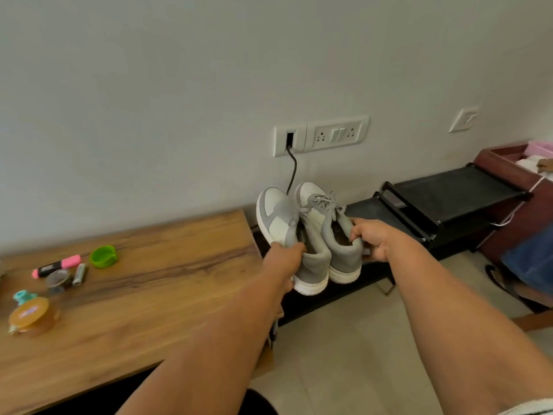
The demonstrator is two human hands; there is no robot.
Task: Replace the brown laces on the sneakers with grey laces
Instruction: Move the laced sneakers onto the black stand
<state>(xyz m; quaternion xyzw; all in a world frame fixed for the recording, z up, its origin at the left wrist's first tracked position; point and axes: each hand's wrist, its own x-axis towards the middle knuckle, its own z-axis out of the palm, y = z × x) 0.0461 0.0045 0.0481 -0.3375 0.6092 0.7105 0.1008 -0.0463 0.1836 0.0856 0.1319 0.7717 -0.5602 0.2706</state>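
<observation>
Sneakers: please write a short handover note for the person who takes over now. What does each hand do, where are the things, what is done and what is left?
Left hand: grips the left sneaker at its heel collar.
Right hand: grips the right sneaker at its heel collar.
Both sneakers are held side by side in the air, toes up, between the wooden table and the black shoe rack.
Done: both sneakers show grey laces; no brown laces are in view.
Left: probably only to set the pair down, perhaps on the rack.
</observation>
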